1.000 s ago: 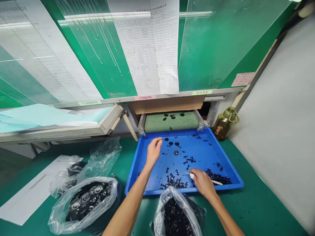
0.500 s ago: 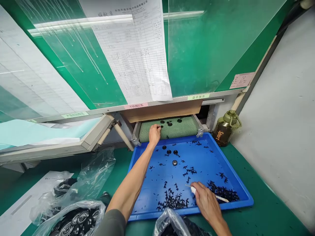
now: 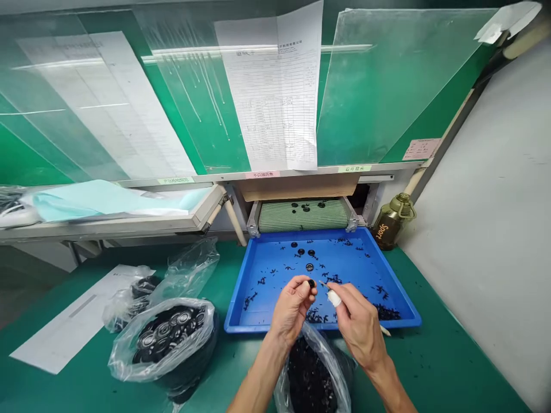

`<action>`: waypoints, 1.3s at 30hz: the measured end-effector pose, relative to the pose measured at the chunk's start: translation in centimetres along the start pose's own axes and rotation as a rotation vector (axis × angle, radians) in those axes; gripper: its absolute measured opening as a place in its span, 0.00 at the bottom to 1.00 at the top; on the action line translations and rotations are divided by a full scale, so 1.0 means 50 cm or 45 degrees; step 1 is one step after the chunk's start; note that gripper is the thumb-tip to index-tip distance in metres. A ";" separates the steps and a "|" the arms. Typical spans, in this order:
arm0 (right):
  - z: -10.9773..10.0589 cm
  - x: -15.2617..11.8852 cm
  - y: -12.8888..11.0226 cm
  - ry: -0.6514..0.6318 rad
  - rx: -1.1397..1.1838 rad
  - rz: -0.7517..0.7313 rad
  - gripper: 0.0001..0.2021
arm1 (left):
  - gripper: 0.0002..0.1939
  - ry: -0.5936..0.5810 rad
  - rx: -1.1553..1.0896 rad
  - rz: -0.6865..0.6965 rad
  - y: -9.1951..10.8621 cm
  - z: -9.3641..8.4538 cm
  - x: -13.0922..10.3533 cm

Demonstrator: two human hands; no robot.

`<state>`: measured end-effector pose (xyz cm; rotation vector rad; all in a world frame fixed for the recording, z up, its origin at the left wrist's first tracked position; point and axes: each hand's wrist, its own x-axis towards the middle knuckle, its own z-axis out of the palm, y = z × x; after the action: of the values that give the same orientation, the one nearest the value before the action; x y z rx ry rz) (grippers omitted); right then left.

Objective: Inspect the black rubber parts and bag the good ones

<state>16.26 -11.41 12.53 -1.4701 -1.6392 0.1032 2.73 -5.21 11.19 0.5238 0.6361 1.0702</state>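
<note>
My left hand [image 3: 293, 307] is closed, pinching a small round black part [image 3: 311, 283] between thumb and fingertips above the tray's front half. Close to its right, my right hand [image 3: 359, 324] grips a slim tool with a pale handle [image 3: 385, 331] and a thin tip [image 3: 323, 284], which points at the part; whether they touch I cannot tell. Something white [image 3: 334, 298], perhaps a finger wrap, shows at the right thumb. Below both hands lies the blue tray [image 3: 236, 321], with black discs [image 3: 310, 267] and many small black scraps [image 3: 387, 313].
Behind the tray, a green ribbed conveyor belt [image 3: 301, 218] carries several black parts. An open plastic bag of black discs [image 3: 167, 332] stands left, and a bag of black scraps [image 3: 312, 376] in front. A bottle [image 3: 392, 222] stands at the tray's back right corner.
My left hand has come back from the conveyor belt to above the tray, now with a round black part. My right hand has lifted its tool toward it. The view has shifted.
</note>
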 end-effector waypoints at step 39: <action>0.115 0.000 0.038 -0.315 -0.050 0.523 0.13 | 0.09 0.118 0.397 0.232 -0.050 -0.069 0.041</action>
<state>13.95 -8.08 8.01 -1.8677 -1.5102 0.5014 2.58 -4.00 6.59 0.8176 0.8563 1.1785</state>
